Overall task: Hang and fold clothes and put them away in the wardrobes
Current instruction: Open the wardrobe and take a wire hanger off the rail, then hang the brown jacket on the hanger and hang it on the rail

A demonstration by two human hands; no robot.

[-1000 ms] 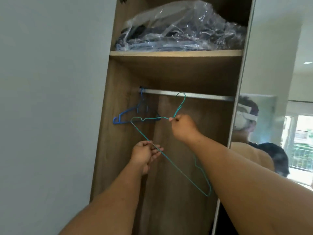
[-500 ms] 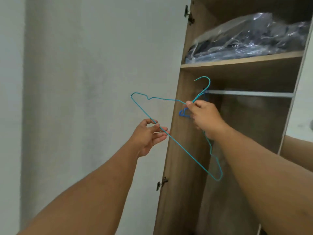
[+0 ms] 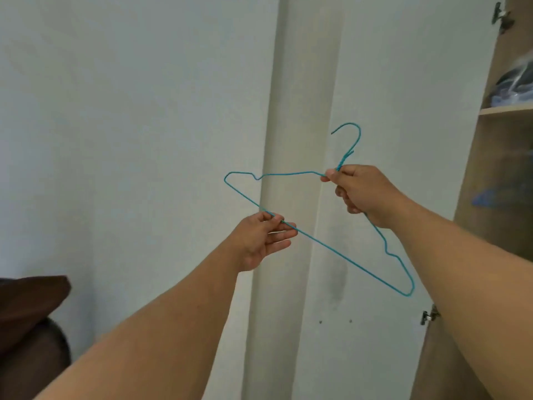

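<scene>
A teal wire hanger point(image 3: 331, 248) hangs tilted in the air in front of the white wall, its hook pointing up. My right hand point(image 3: 359, 192) grips it at the twisted neck just under the hook. My left hand point(image 3: 264, 238) pinches the long bottom wire between thumb and fingers, lower and to the left. No garment is on the hanger. The open wardrobe point(image 3: 490, 180) shows only as a wooden strip at the right edge, with a blue hanger point(image 3: 487, 199) blurred inside it.
A plastic-wrapped bundle point(image 3: 516, 85) lies on the wardrobe's upper shelf. The white wardrobe door point(image 3: 375, 82) stands open behind the hanger, with hinges at top and bottom. A dark brown cushion point(image 3: 26, 301) sits at the lower left.
Both hands have carried the teal hanger out of the wardrobe and to the left. The view has swung left, so the rail and shelf slid to the right edge.
</scene>
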